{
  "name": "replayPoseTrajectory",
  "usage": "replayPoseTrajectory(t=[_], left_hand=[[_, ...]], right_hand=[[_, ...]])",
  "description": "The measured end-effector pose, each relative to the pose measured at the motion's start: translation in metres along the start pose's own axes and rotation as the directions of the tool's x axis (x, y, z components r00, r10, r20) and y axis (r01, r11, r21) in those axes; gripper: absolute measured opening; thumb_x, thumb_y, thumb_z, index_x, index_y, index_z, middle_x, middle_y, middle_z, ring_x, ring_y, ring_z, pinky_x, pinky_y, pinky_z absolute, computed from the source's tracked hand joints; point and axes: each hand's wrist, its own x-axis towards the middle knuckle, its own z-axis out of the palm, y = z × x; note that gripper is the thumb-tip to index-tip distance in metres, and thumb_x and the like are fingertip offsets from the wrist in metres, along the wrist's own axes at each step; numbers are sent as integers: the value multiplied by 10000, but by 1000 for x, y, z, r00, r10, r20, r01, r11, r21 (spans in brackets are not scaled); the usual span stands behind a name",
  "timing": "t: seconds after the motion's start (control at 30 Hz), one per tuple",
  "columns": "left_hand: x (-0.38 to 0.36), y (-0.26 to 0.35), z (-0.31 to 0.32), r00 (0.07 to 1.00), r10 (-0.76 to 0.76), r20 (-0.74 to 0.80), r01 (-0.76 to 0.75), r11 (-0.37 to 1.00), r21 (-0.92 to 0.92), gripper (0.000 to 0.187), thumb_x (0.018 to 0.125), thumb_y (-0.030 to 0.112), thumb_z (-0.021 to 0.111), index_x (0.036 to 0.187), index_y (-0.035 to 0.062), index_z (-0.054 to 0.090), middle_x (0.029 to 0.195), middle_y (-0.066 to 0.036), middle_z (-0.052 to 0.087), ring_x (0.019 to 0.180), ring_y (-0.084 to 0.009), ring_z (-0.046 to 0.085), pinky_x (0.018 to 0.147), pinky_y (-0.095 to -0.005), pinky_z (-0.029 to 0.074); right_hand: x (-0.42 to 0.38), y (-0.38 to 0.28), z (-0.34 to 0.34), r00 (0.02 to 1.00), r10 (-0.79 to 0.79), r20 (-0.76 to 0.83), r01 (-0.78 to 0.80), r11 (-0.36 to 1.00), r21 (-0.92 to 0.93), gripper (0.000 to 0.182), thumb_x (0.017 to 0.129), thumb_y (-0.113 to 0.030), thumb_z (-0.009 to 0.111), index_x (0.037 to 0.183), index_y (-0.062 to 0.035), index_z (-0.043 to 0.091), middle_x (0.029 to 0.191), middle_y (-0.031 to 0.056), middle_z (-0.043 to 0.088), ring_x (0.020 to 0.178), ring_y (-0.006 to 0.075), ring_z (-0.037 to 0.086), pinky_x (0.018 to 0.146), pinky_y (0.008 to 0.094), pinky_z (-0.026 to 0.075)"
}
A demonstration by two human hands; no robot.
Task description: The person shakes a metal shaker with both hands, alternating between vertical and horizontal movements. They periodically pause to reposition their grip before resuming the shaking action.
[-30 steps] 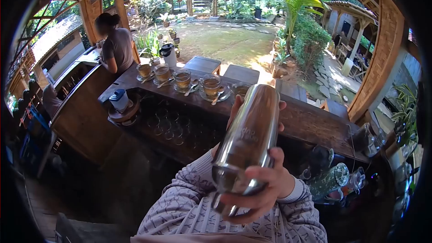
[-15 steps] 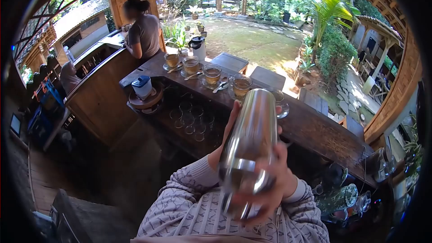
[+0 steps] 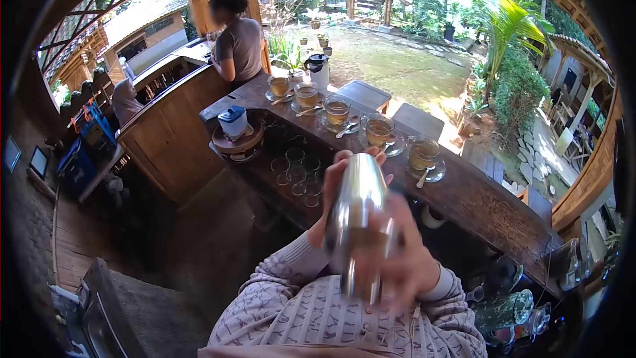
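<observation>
Steel cocktail shaker [image 3: 358, 215] at lower centre of frame, tilted, blurred, gripped at both ends. Left hand [image 3: 338, 182] wrapped round upper end, fingers curled over top. Right hand [image 3: 404, 265] clasped round lower end, blurred. Behind, dark wooden counter [image 3: 483, 205] with row of five glass cups of tea [image 3: 377, 131] on saucers running toward upper left. Blue-lidded container [image 3: 233, 121] at counter's left. Another person [image 3: 240, 43] at upper left, by far end of counter.

5 tea glasses [image 3: 337, 111] on wooden counter [image 3: 483, 202], black kettle [image 3: 318, 70]
</observation>
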Motion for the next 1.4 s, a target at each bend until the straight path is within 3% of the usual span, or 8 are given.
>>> replayPoseTrajectory(t=[0.2,0.33,0.6,0.67,0.87,1.0,1.27,1.4], left_hand=[[49,-44,-94,810,-463,358,586,655,-477,352,906,312,474,1131,46,526,1080,-112,590,1005,-258,589,860,-398,504],[25,14,19,903,-101,417,211,951,-225,297,900,325,519,1117,123,500,1216,-168,479,1214,-318,423,879,-505,484],[24,-38,-44,927,-363,-91,304,872,-383,378,925,284,366,1153,32,529,1093,-128,598,937,-269,610,816,-417,512],[41,-32,-75,746,-429,510,666,446,-598,366,913,294,444,1167,40,515,1156,-137,570,948,-290,610,852,-434,502],[17,-8,18,903,-279,327,403,813,-420,336,878,380,538,1099,127,539,1156,-116,542,1122,-292,501,876,-480,478],[5,-52,-46,940,-337,-57,305,903,-303,365,927,314,434,1155,44,525,1070,-109,604,933,-221,614,821,-395,519],[15,-13,29,858,-338,387,465,832,-304,351,885,364,540,1139,122,549,1305,-89,477,1186,-244,471,982,-413,420],[21,-63,-81,935,-343,90,345,939,-6,339,902,314,507,1166,103,511,1201,-76,533,1104,-226,523,930,-387,456]], right_hand=[[12,24,7,986,-116,-120,67,935,-349,283,610,-127,701,876,-122,604,1042,160,604,1072,456,495,914,600,359],[19,-11,0,843,-521,136,532,766,-362,426,641,-316,708,1028,-410,557,1079,-29,629,1072,289,537,900,570,328],[-14,69,3,883,218,-417,-242,970,-7,381,690,-90,700,1036,-79,541,1130,111,569,1141,457,456,892,525,394],[8,14,-8,987,-37,-158,-4,969,-248,412,667,-115,721,1035,-217,566,1121,27,598,1146,381,476,872,551,389],[9,-5,3,773,-628,86,611,703,-364,394,691,-244,684,1043,-384,576,1149,-62,593,1131,304,497,881,545,346],[-9,61,-11,969,13,-245,-94,942,-322,431,637,-206,738,1035,-125,593,1123,129,568,1057,359,519,842,458,431],[-7,-7,13,800,-597,59,554,697,-455,475,662,-241,737,1059,-399,531,1108,-136,602,1109,174,526,932,499,351],[-12,46,-17,999,-32,-23,16,864,-503,337,664,-305,699,973,-184,643,1159,83,569,1082,312,502,936,475,363]])
